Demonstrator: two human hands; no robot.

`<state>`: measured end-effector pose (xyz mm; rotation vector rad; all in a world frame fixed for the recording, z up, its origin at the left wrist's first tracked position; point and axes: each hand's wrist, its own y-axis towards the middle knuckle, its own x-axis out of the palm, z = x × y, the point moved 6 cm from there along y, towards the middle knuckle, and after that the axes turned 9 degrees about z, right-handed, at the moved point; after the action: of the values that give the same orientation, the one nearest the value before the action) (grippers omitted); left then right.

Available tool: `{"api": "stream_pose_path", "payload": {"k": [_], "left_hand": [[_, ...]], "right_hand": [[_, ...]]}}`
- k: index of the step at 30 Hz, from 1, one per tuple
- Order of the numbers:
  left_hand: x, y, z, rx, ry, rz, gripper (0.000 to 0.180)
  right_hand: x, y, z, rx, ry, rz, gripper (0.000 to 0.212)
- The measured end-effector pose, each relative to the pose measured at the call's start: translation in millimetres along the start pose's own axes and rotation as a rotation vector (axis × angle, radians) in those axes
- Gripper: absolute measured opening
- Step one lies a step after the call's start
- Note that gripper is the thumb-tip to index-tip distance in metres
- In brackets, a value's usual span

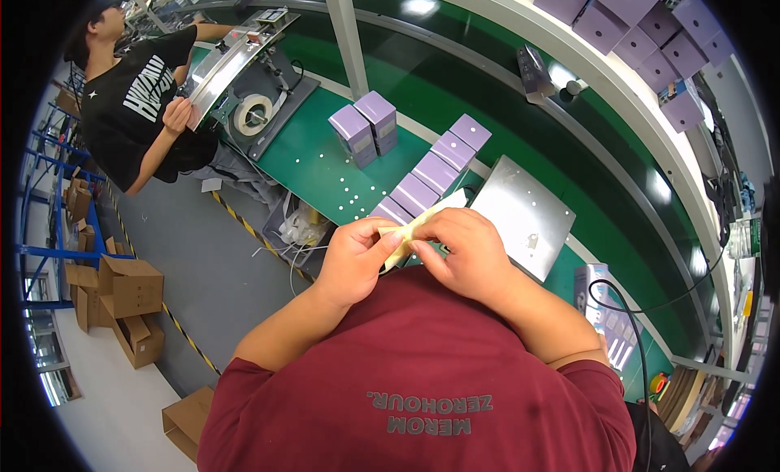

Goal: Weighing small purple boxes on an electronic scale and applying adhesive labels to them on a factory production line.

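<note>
My left hand (355,259) and my right hand (467,248) are close together in front of my chest. Between their fingertips they pinch a pale yellow sheet (412,227), which looks thin and creased. My fingers hide part of it. Just beyond the sheet, a slanting row of lilac boxes (435,173) stands on the green bench (305,175). Two more lilac boxes (375,123) stand side by side farther off. Small white round dots (349,197) are scattered over the bench, and a few sit on box tops.
A silver metal plate (524,216) lies right of the row. At the far left a co-worker (134,90) handles a bench machine (252,106) with a tape roll. Lilac boxes (626,17) fill a shelf at upper right. A black cable (642,350) hangs at right.
</note>
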<state>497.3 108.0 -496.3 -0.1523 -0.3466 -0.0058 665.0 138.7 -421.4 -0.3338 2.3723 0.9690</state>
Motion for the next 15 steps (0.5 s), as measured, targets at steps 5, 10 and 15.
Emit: {"api": "stream_pose_path", "payload": {"k": [5,10,15], "left_hand": [[8,-2,16,0.229,0.208,0.024,0.015],[5,-3,16,0.248,0.237,0.047,0.014],[4,-5,18,0.234,0.244,0.06,0.013]], "right_hand": [[2,3,-2,0.019,-0.035,-0.023,0.011],[5,4,-3,0.001,-0.032,-0.052,0.01],[8,2,-2,-0.018,-0.023,-0.065,0.011]]}}
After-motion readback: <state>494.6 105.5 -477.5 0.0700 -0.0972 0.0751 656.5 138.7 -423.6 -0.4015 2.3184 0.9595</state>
